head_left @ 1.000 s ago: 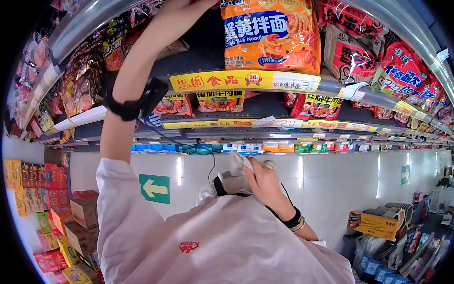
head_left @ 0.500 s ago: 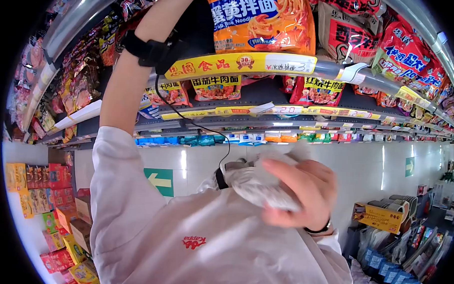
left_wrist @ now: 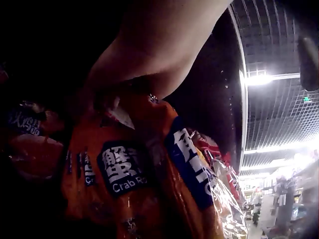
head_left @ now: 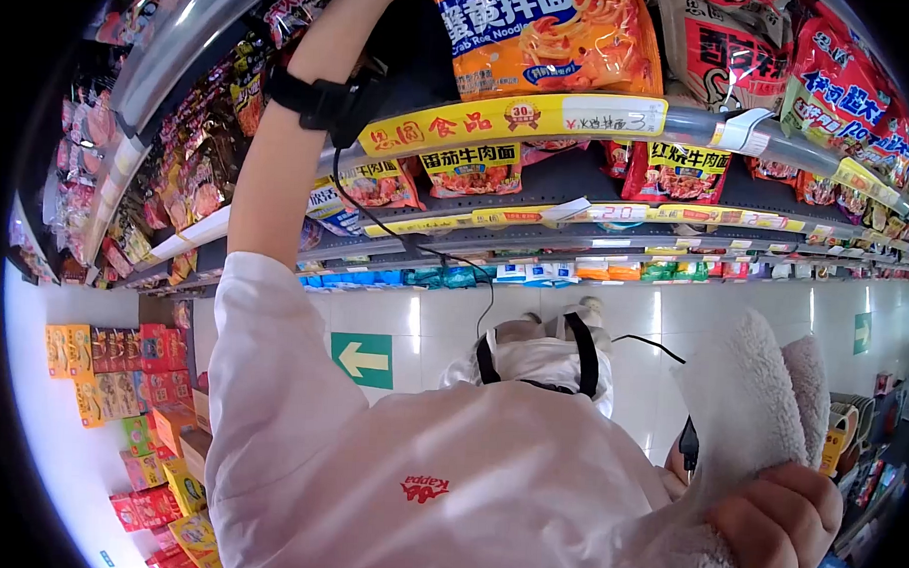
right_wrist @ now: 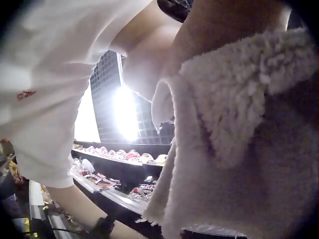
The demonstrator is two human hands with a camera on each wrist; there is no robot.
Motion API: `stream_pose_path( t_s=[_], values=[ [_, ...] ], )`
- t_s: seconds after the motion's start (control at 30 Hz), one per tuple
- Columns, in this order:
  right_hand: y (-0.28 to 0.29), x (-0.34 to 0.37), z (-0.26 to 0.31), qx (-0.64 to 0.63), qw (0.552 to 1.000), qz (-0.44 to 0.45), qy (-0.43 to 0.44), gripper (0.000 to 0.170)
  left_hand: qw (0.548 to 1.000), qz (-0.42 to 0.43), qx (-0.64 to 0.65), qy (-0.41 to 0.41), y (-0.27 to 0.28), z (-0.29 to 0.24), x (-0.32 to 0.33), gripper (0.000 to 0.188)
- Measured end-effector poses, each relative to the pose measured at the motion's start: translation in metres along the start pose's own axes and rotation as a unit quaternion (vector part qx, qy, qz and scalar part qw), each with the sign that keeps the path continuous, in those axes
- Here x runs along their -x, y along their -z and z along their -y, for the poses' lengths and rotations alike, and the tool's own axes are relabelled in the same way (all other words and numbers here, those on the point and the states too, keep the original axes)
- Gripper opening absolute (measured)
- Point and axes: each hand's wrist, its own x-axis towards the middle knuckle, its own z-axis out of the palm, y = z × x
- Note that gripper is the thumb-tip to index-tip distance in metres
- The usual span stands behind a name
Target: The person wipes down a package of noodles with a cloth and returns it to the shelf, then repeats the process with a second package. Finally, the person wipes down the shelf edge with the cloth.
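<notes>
In the head view my left forearm reaches up to the shelf beside an orange noodle packet (head_left: pixel 548 37); the hand is cut off at the top edge. The left wrist view shows my left hand (left_wrist: pixel 144 62) in shadow at the tops of orange packets (left_wrist: pixel 124 172), its fingers mostly hidden. Low on the right of the head view, my right hand (head_left: pixel 777 521) grips a pale fluffy cloth (head_left: pixel 736 404) with curled fingers. That cloth (right_wrist: pixel 214 164) fills much of the right wrist view.
A curved shelf rail with a yellow label strip (head_left: pixel 480 125) runs below the orange packet. Red packets (head_left: pixel 847 82) stand to its right, lower shelves hold more packets, and stacked boxes (head_left: pixel 112 352) stand at the left. A thin black cable (head_left: pixel 406 242) hangs from my left wrist.
My right hand has moved with the cloth from the middle of the head view to the lower right. My left forearm has shifted up and right, and the hand has gone out of the head view.
</notes>
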Motion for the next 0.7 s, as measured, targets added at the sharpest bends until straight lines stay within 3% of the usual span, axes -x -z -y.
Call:
stream_pose_path(
  t_s=[0.03,0.13,0.17,0.27,0.33,0.4,0.43,0.5,0.57,0.6,0.63,0.67,0.7],
  values=[
    [0.002,0.0,0.0,-0.001,1.0,0.024,0.001,0.029,0.999,-0.002,-0.052,-0.006,0.0,0.002,0.0,0.046],
    [0.004,0.0,-0.005,0.023,0.999,0.028,0.039,0.037,0.999,0.02,-0.021,-0.03,0.002,0.008,0.001,0.044],
    [0.005,0.001,0.003,-0.002,0.998,0.03,-0.046,0.045,0.99,0.049,-0.101,0.08,0.004,0.004,-0.001,0.045],
    [0.014,-0.003,0.0,-0.01,0.997,0.071,-0.021,0.05,0.993,0.039,-0.075,0.083,0.003,0.004,-0.001,0.048],
    [0.007,-0.003,0.006,0.024,0.999,0.047,-0.008,0.053,0.998,0.008,-0.034,0.05,0.004,0.01,0.001,0.046],
    [0.006,-0.003,0.014,0.005,0.996,0.028,-0.09,0.058,0.997,-0.052,0.048,-0.018,0.003,0.014,0.002,0.041],
    [0.007,-0.003,0.018,0.007,0.995,0.032,-0.09,0.058,0.997,-0.058,0.055,-0.018,0.005,0.016,0.003,0.04],
    [0.009,-0.003,0.026,-0.052,0.977,0.065,-0.198,0.078,0.997,-0.067,0.042,-0.009,0.008,0.02,0.009,0.039],
    [-0.021,-0.006,0.02,0.077,0.979,-0.108,-0.152,0.029,0.997,-0.079,0.027,-0.001,0.011,0.022,0.018,0.038],
    [-0.026,-0.005,0.005,0.041,0.993,-0.071,-0.086,0.025,0.996,-0.087,0.02,0.001,0.012,0.028,0.014,0.037],
    [-0.049,-0.012,-0.008,0.054,0.977,-0.195,-0.062,0.031,0.995,-0.094,0.012,0.005,0.014,0.031,0.016,0.037],
    [-0.055,-0.013,-0.013,0.05,0.981,-0.177,-0.065,0.031,0.995,-0.101,0.002,0.006,0.016,0.034,0.021,0.036],
    [-0.05,-0.011,-0.014,0.023,0.994,-0.07,-0.075,0.033,0.994,-0.107,-0.011,0.007,0.02,0.036,0.025,0.036]
  ],
)
